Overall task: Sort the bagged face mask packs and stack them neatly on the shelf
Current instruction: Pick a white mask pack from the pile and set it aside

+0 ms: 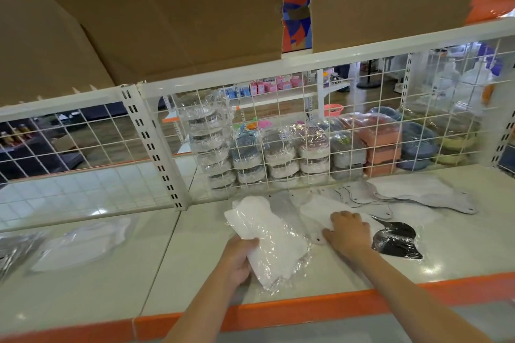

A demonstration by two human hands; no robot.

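My left hand [240,262] grips a stack of white mask packs [267,237] in clear plastic, lifted a little off the white shelf [195,267]. My right hand [347,232] rests on another white pack [315,213] lying flat, fingers bent over its edge. A black bagged pack [395,239] lies just right of that hand. Grey packs [423,193] are spread along the back right, by the wire grid. Further bagged white packs [83,242] lie at the left of the shelf.
A white wire grid [250,147] backs the shelf, with an upright post [156,147] at left centre. Bagged goods are stacked behind the grid. Cardboard boxes [167,8] overhang from the shelf above. An orange strip [278,312] edges the shelf front.
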